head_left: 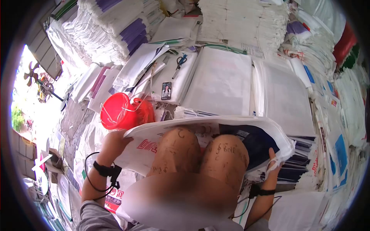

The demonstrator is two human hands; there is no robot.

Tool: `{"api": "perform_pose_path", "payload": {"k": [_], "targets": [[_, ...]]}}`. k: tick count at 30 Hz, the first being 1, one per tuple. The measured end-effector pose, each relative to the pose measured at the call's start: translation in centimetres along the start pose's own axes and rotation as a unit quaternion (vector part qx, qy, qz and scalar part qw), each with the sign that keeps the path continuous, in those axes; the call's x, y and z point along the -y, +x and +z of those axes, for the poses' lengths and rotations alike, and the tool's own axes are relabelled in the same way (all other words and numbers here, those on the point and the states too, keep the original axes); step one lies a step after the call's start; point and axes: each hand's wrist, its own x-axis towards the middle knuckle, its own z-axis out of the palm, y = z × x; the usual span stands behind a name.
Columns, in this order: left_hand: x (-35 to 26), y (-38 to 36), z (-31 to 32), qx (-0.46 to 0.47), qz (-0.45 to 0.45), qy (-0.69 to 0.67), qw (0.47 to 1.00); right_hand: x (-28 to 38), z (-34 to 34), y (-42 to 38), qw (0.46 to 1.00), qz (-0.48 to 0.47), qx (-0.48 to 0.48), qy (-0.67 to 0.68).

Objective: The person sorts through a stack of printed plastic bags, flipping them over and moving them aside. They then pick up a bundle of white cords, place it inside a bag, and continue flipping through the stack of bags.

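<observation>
Currently you are seated, looking down over your knees, holding a stack of white woven sacks [200,127] across your lap. Your left hand [115,140] grips the stack's left edge, fingers curled under it and clenched on the sacks. Just beyond that hand, a red bucket [115,111] lies tipped on its side, with white string looped over it. Your right hand [274,163] clasps the stack's right edge, fingers wrapped up around the sacks near some loose threads. Both wrists wear black straps with thin cables.

As a judgement, the stack could slide off your knees toward the far side, because it is held only at its two ends and sags between them; the loose threads or wrist cables might also snag as the sacks shift.

Farther away, flat piles of white sacks [221,82] cover the work surface. A phone [166,91] and a pair of scissors [179,63] rest on them, left of centre. Tall bundles of folded sacks [243,19] rise along the far side and the right. At far left, bright daylight enters through an opening.
</observation>
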Motion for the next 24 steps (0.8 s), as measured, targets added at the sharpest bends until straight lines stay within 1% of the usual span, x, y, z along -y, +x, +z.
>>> {"api": "perform_pose_path", "payload": {"k": [1, 2, 3, 4, 5, 6, 7, 8, 9, 10, 11, 13, 14, 15, 16, 17, 18, 19, 20, 21, 22, 24], "targets": [[-0.4, 0.1, -1.5, -0.001, 0.017, 0.047, 0.999, -5.2, -0.8, 0.7, 0.99, 0.105, 0.026, 0.087], [-0.5, -0.4, -3.0, 0.012, 0.031, 0.097, 0.995, -2.8, -2.6, 0.8, 0.976, 0.137, 0.041, 0.166], [-0.8, -0.7, -4.3, 0.007, 0.014, 0.064, 0.998, 0.5, -4.5, 0.8, 0.954, 0.171, 0.051, 0.241], [-1.5, -1.1, -5.9, 0.005, 0.046, 0.033, 0.998, 1.9, -6.0, 1.2, 0.942, 0.192, 0.066, 0.266], [-1.9, -1.3, -5.6, -0.038, 0.085, 0.003, 0.996, 3.2, -7.4, 1.6, 0.929, 0.213, 0.08, 0.291], [-2.2, -1.3, -5.4, -0.084, 0.127, -0.026, 0.988, 3.5, -7.2, 2.1, 0.943, 0.049, 0.089, 0.318], [-1.4, -1.1, -3.5, -0.097, 0.173, 0.011, 0.98, 3.0, -6.3, 1.9, 0.967, 0.06, 0.127, 0.213], [-0.3, -0.4, -0.4, -0.109, 0.219, 0.048, 0.968, 2.6, -5.3, 1.7, 0.978, 0.064, 0.167, 0.105], [0.0, 0.7, 2.2, 0.051, 0.04, 0.073, 0.995, 2.7, -3.8, 1.0, 0.991, 0.045, 0.12, 0.039], [-0.9, 0.5, 2.1, 0.014, 0.049, 0.057, 0.997, 2.3, -2.3, 0.7, 0.996, 0.033, 0.07, 0.035], [-1.0, 0.8, 1.2, 0.01, 0.057, 0.073, 0.996, 1.4, -1.8, 1.0, 0.996, 0.041, 0.049, 0.056], [-1.4, 0.5, -1.4, 0.018, 0.068, 0.081, 0.994, 1.2, -4.5, 2.0, 0.97, 0.139, 0.06, 0.189], [-1.9, 0.1, -3.2, 0.015, 0.07, 0.07, 0.995, 2.3, -5.8, 2.5, 0.954, 0.168, 0.066, 0.24], [-3.0, -0.5, -5.0, 0.015, 0.063, 0.027, 0.998, 3.0, -7.5, 2.8, 0.939, 0.177, 0.079, 0.284], [-2.9, -0.5, -4.3, 0.014, 0.059, 0.026, 0.998, 2.8, -8.2, 3.0, 0.929, 0.164, 0.092, 0.319], [-2.4, -0.3, -3.0, -0.039, 0.134, 0.003, 0.99, 2.4, -8.0, 2.6, 0.93, 0.145, 0.102, 0.321], [-1.8, 0.0, -1.4, -0.094, 0.208, -0.02, 0.973, 2.0, -6.8, 1.9, 0.95, 0.137, 0.109, 0.258], [-0.9, 0.4, 0.7, 0.001, 0.132, 0.001, 0.991, 2.1, -5.6, 1.3, 0.981, 0.099, 0.102, 0.131], [-1.0, 0.9, 1.7, 0.01, 0.077, 0.021, 0.997, 2.2, -4.4, 0.6, 0.995, 0.053, 0.07, 0.046], [-0.7, 0.9, 1.4, 0.019, 0.086, 0.026, 0.996, 1.6, -4.0, 0.5, 0.996, 0.051, 0.056, 0.051], [-1.4, 0.6, 0.1, 0.032, 0.091, 0.031, 0.995, 1.1, -4.2, 0.8, 0.992, 0.073, 0.053, 0.092], [-3.0, -0.6, -2.9, 0.052, 0.079, 0.041, 0.995, 1.3, -5.9, 1.7, 0.958, 0.162, 0.072, 0.226]]}}
